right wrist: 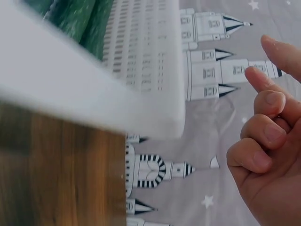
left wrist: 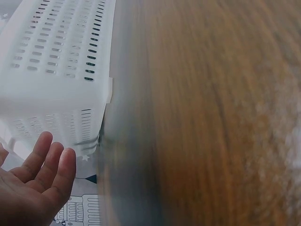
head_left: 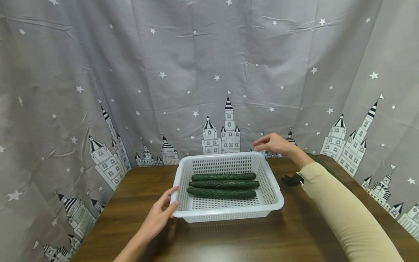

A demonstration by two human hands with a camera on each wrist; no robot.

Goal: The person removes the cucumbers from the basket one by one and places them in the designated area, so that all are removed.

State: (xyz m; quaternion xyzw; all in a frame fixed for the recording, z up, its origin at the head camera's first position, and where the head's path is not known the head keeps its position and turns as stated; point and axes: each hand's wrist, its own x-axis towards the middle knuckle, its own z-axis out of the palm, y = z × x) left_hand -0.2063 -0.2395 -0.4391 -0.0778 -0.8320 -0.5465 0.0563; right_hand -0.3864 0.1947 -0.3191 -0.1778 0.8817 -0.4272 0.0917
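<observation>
A white plastic basket (head_left: 229,213) with slotted walls holds three dark green cucumbers (head_left: 222,193) lying side by side. My left hand (head_left: 160,214) grips its left rim near the front corner. In the left wrist view, several bent fingers of that hand (left wrist: 42,179) show beside the basket wall (left wrist: 56,89); the thumb is mostly hidden. Above the back right corner, apart from the rim, is my right hand (head_left: 276,143), holding nothing. The right wrist view shows its thumb and index finger extended and the other fingers curled (right wrist: 268,132), beside the basket rim (right wrist: 155,113).
A dark curved object (head_left: 291,180) lies by the right sleeve (head_left: 340,211), and something green (head_left: 322,160) shows partly behind that arm. Under the basket is a brown wooden table (head_left: 229,240). A grey curtain (head_left: 196,72) with stars and castles hangs behind it.
</observation>
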